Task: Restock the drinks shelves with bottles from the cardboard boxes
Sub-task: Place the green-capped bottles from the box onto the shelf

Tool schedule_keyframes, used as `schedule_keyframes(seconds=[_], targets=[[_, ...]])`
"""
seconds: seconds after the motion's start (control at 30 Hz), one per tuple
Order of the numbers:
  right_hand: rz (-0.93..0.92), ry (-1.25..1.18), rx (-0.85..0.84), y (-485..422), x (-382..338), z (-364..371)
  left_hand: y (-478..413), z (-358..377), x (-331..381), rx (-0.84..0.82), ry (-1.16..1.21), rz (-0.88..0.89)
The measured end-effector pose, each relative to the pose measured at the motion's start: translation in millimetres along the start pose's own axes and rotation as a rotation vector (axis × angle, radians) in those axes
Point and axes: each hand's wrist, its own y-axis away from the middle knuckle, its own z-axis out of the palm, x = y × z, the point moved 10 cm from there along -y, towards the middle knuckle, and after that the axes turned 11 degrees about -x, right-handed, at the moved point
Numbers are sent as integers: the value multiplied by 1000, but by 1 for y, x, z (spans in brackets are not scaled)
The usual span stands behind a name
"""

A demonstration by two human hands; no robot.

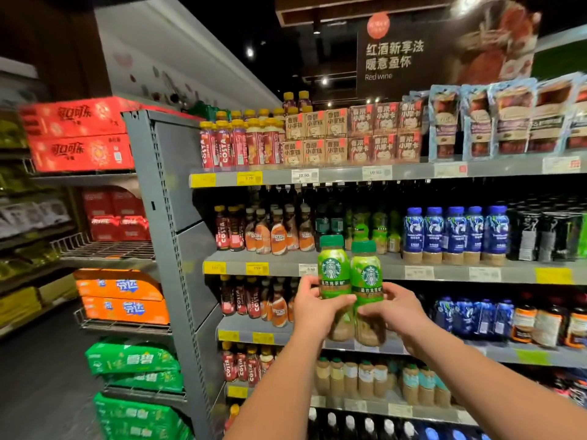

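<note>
Two green-capped, green-labelled coffee bottles stand upright side by side in the air before the drinks shelves (pixel 359 260). My left hand (pixel 313 308) grips the left bottle (pixel 333 269) around its middle. My right hand (pixel 398 308) grips the right bottle (pixel 367 276) the same way. Both bottles are level with the second shelf's front edge. Similar green bottles (pixel 379 225) stand deeper on that shelf, just behind. No cardboard box is in view.
Red Costa bottles (pixel 227 231) and orange-labelled bottles fill the shelf's left part; blue bottles (pixel 454 231) stand to the right. A grey end panel (pixel 178 236) bounds the shelving on the left, with stacked soda packs (pixel 122 296) beyond it. More bottles fill the lower shelves.
</note>
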Motion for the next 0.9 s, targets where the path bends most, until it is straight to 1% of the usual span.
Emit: schedule_keyframes(seconds=[0.13, 0.27, 0.47, 0.67, 0.77, 0.9], targets=[[2, -44, 23, -43, -10, -1, -48, -6, 11, -26, -35, 9], [-19, -46, 50, -86, -27, -7, -106, -3, 23, -91, -51, 32], [-40, 6, 157, -131, -35, -31, -166, 16, 24, -201, -83, 65], [-41, -1, 205, -170, -25, -65, -208, 42, 9, -207, -94, 59], [-39, -23, 184, -190, -19, -83, -228, 60, 3, -204, -119, 61], [-41, 27, 163, -223, -14, -113, -259, 85, -5, -172, -142, 38]])
